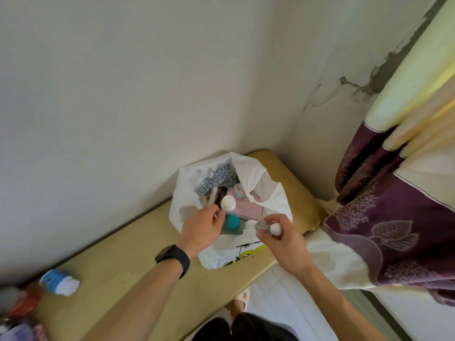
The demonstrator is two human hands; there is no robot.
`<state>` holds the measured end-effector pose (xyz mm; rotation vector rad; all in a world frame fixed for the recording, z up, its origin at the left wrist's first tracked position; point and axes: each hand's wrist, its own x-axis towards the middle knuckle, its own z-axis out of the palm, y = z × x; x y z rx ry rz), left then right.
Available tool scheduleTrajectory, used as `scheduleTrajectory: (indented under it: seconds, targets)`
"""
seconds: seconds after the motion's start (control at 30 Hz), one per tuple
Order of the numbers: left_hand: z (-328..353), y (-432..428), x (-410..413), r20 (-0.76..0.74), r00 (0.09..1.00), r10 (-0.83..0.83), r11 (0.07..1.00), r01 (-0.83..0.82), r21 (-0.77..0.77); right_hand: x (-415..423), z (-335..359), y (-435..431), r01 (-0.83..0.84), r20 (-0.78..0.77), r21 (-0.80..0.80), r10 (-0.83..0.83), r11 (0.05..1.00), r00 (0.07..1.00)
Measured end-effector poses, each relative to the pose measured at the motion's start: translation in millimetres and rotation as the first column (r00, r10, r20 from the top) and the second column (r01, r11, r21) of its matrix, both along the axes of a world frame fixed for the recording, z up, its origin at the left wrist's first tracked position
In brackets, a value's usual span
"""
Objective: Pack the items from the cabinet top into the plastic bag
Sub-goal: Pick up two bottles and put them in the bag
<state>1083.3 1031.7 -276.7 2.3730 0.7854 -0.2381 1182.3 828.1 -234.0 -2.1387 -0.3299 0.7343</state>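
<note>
Dark shorts (246,326) and one pale slipper (242,296) fill the bottom edge as a person reaches with two bare hands over a yellowish cabinet top (128,242) set in a room corner. One white plastic bag (270,193) stands open on the cabinet top, close to the wall (123,94). The right hand (285,238) hovers over the bag's near rim, fingers curled round one small clear bottle (263,226) with a white cap. The left hand (202,226), with one black watch (173,257) on its wrist, is at the bag's mouth with fingers curled beside a white-capped bottle (227,203) that stands upright inside; whether it grips that bottle or the bag's edge cannot be told. Also visible in the bag are one teal cap (232,222), one further white cap (251,222), one pink notebook (247,209) and one grey printed packet (216,183), among darker items too jumbled to count. One blue-and-white bottle (59,283) lies on its side on the cabinet top, well apart from the bag, near blurred items at the lower left corner. One purple-and-cream curtain (394,230) hangs at right.
</note>
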Motion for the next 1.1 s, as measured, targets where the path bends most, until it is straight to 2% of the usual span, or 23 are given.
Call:
scheduleTrajectory:
  seconds: [0.07, 0.13, 0.23, 0.33, 0.53, 0.77, 0.97, 1.1]
  targets:
    - [-3.4, -14.3, -21.8, -0.099, 0.982, -0.164, 0.978, 0.174, 0.111, 9.8, -7.0, 22.3, -0.136, 0.102, -0.101, 0.146, 0.986, 0.984]
    - [-12.0, -25.4, -34.1, -0.243, 0.930, -0.276, 0.931, 0.322, 0.173, 17.2, -14.7, 44.1, -0.286, 0.178, -0.244, 0.333, 0.926, 0.926]
    - [-15.0, -44.3, -41.1, -0.370, 0.863, -0.344, 0.881, 0.433, 0.191, 19.9, -25.8, 64.2, -0.400, 0.207, -0.459, 0.533, 0.794, 0.820]
    - [-12.5, -56.1, -45.8, -0.475, 0.805, -0.354, 0.845, 0.493, 0.205, 7.1, -35.3, 70.4, -0.455, 0.179, -0.523, 0.615, 0.721, 0.768]
    - [-18.9, -63.7, -66.4, -0.441, 0.808, -0.390, 0.829, 0.517, 0.212, -26.6, -48.5, 65.5, -0.440, 0.172, -0.541, 0.606, 0.717, 0.776]
    - [-10.1, -48.2, -70.6, -0.447, 0.801, -0.399, 0.818, 0.531, 0.221, -39.1, -62.3, 72.9, -0.490, 0.096, -0.655, 0.707, 0.575, 0.701]
    - [-8.7, -46.4, -64.2, -0.418, 0.794, -0.441, 0.813, 0.550, 0.188, -18.5, -53.1, 58.0, -0.468, 0.155, -0.613, 0.677, 0.637, 0.719]
    - [-3.3, -42.9, -61.7, -0.378, 0.814, -0.441, 0.822, 0.536, 0.195, 0.3, -37.5, 42.3, -0.435, 0.209, -0.542, 0.616, 0.719, 0.759]
